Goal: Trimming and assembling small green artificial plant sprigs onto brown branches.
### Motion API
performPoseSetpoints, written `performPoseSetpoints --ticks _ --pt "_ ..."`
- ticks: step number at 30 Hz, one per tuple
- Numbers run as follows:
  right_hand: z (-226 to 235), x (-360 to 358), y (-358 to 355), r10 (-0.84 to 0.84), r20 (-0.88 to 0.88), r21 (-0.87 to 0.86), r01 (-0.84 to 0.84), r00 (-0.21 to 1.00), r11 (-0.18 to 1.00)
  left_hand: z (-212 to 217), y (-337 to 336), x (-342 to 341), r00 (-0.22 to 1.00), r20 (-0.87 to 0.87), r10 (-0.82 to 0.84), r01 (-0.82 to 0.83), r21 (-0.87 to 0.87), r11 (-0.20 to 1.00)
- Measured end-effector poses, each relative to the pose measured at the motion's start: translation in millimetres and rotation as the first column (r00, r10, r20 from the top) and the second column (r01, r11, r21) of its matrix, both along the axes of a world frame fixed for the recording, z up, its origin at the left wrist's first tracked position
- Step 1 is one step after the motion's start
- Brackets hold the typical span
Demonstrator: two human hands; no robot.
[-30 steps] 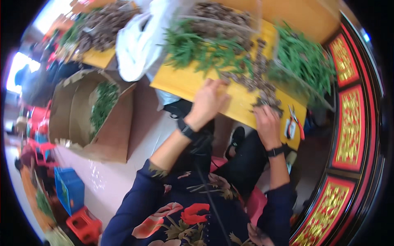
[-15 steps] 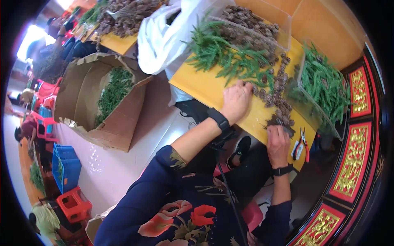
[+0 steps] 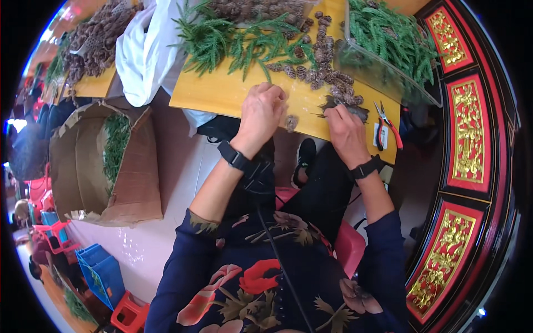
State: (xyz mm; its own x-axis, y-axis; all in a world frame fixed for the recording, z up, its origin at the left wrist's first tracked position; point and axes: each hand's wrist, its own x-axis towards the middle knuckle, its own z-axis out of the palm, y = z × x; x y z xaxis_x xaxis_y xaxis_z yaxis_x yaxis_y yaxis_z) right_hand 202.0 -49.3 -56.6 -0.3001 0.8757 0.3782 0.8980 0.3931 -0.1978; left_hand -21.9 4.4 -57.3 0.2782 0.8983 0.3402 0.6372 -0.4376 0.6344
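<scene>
My left hand (image 3: 262,112) is over the near edge of the yellow table (image 3: 222,94), fingers closed. Beside its fingertips hangs a small brown pine cone (image 3: 291,122), slightly blurred; the grip itself is partly hidden. My right hand (image 3: 347,133) pinches at the ends of a bundle of thin dark strands (image 3: 355,111) lying on the table. Brown pine cones (image 3: 323,50) form a line on the tabletop beyond both hands. To the left of them lie green artificial sprigs (image 3: 205,41). Red-and-black pliers (image 3: 383,127) rest right of my right hand.
A clear bin (image 3: 388,75) of green sprigs stands at the right, another of pine cones (image 3: 261,10) at the back. White plastic bag (image 3: 139,61) hangs at the table's left. On the floor are a cardboard box (image 3: 139,188) and blue crate (image 3: 102,275). Carved panels (image 3: 467,130) line the right.
My left hand has drawn back from the pine cones toward the table's near edge, a cone now at its fingertips. My right hand stays by the dark strands. The view has shifted.
</scene>
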Motion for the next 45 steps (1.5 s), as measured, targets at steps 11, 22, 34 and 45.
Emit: performPoseSetpoints --ticks 11,22,34,45 --pt "-19 8 -1 -0.074 -0.034 0.022 0.075 0.997 0.997 -16 -22 19 0.953 0.005 -0.304 0.301 0.115 0.947" --pt "-10 -19 -49 -0.186 -0.415 -0.011 0.2 0.89 0.98 -13 -66 6 0.956 0.25 -0.154 0.217 -0.247 0.944" --pt "-52 -14 -136 -0.347 -0.284 -0.177 0.307 0.894 0.935 -25 -124 -15 0.973 0.217 -0.075 0.17 -0.459 0.872" --pt "-40 -7 -172 -0.228 -0.294 0.0 0.239 0.928 0.971 -49 -168 2 0.895 0.445 0.007 0.268 -0.55 0.791"
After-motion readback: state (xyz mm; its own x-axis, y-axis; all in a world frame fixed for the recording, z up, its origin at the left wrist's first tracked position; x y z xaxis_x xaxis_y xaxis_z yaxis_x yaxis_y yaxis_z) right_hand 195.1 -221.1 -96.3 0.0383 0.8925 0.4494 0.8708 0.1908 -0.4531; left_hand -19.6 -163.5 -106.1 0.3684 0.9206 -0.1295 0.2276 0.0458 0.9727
